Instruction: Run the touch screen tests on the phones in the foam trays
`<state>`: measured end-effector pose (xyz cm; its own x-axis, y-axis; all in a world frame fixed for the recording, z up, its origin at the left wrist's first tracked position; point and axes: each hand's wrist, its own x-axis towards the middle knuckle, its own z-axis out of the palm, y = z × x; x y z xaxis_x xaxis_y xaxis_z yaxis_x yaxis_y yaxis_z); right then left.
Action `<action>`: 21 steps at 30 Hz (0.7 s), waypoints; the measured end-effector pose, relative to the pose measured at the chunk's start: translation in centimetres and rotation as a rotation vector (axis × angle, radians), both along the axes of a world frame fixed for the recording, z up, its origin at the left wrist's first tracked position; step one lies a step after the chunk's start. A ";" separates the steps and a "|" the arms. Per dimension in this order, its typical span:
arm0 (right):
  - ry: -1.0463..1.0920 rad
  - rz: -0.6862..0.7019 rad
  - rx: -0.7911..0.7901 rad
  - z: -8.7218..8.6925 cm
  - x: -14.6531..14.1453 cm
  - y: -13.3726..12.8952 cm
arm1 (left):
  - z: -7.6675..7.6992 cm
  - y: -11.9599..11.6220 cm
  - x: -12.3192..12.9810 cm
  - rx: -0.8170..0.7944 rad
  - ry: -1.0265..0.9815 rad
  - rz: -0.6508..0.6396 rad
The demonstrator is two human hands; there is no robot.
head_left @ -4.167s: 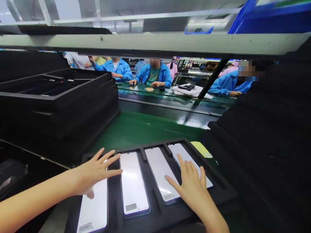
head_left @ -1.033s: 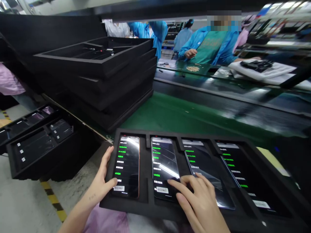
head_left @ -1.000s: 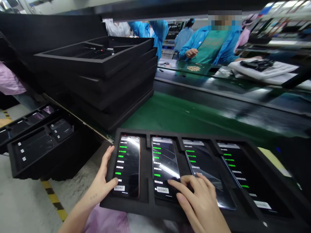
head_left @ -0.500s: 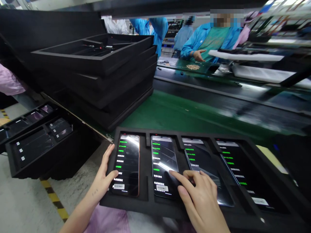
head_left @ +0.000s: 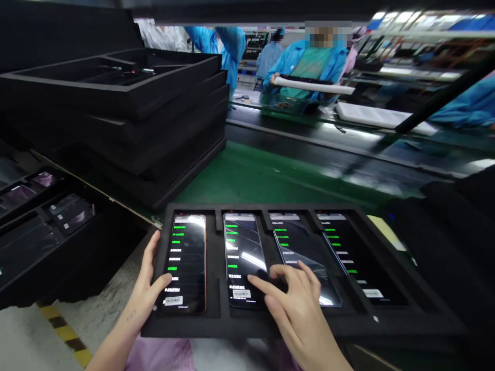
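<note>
A black foam tray (head_left: 181, 324) lies before me with several phones in its slots, their screens lit with lists of green and white text. My left hand (head_left: 145, 283) rests at the tray's left edge, fingers stretched along the side. Its thumb touches the screen of the leftmost phone (head_left: 189, 263), which has an orange side edge. Over the second phone (head_left: 242, 247), my right hand (head_left: 296, 299) has its index finger extended onto the lower screen, with the thumb apart. To the right lie a third phone (head_left: 297, 242) and a fourth phone (head_left: 371, 263), partly shaded.
Stacked black foam trays (head_left: 174, 118) rise at the left on the green table (head_left: 247, 170). Lower left, more trays hold phones (head_left: 73, 208). A yellow sheet (head_left: 386, 232) lies beyond the tray's right side. Across the bench, a person in blue (head_left: 320, 62) holds a white slab (head_left: 313, 85).
The whole view has shifted, so the tray and hands sit further left in it. My fingers keep nearly the same places on the two phones. The person opposite now holds the white slab higher up.
</note>
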<state>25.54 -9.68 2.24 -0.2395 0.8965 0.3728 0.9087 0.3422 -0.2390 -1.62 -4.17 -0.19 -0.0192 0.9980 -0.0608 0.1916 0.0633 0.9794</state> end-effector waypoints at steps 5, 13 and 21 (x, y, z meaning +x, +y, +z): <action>0.154 -0.285 0.202 -0.4 3.5 -1.7 | -0.5 0.1 0.0 0.029 0.046 0.012; -0.050 -0.348 0.083 -1.1 5.9 -2.5 | -0.4 0.2 0.2 0.001 0.117 0.053; -0.117 -0.621 0.279 -0.9 9.0 -3.8 | -1.9 0.7 0.7 0.123 0.167 0.174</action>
<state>34.55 -13.44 1.38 0.2350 0.7544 0.6129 0.9706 -0.2159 -0.1064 -0.90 -3.51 -2.10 -0.1903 0.9785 0.0793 0.3482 -0.0082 0.9374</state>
